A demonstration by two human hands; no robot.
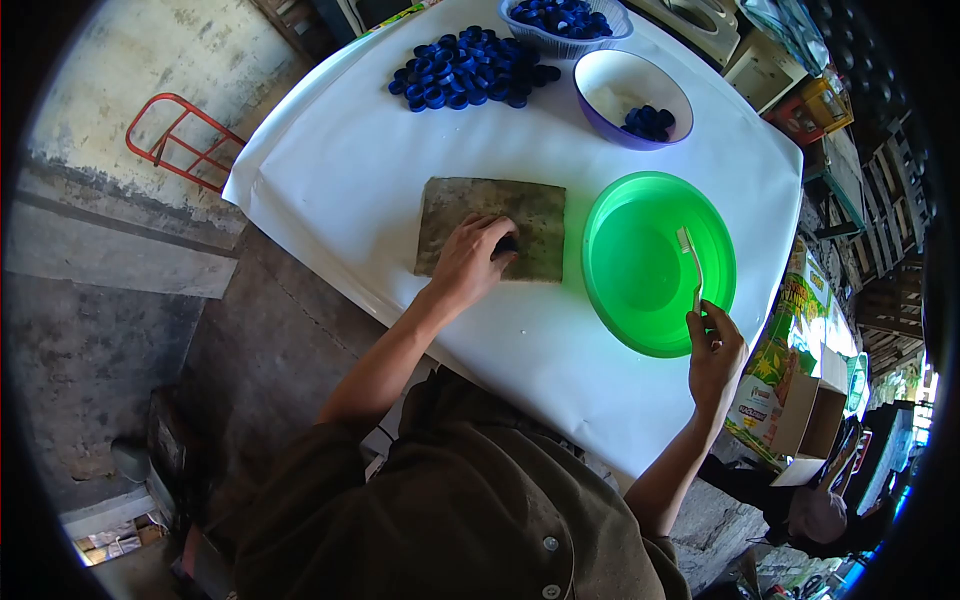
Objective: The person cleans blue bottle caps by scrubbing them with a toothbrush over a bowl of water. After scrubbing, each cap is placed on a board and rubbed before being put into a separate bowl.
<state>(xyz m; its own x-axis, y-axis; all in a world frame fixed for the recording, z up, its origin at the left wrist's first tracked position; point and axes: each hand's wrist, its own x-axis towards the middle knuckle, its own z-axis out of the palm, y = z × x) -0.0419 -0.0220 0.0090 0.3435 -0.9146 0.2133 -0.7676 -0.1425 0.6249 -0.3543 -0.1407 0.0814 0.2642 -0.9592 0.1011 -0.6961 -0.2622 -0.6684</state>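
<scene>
A brown rectangular board lies on the white-covered table. My left hand rests over it, fingers closed around a dark blue cap that touches the board. To the right of the board sits a green basin. My right hand, at the basin's lower right rim, pinches the handle of a toothbrush, whose bristle end points up over the basin.
Many blue caps lie in a pile at the table's far side. Beside them are a clear bowl of blue caps and a purple-and-white bowl holding several more. The white table cover ends near my body. Cardboard boxes stand at right.
</scene>
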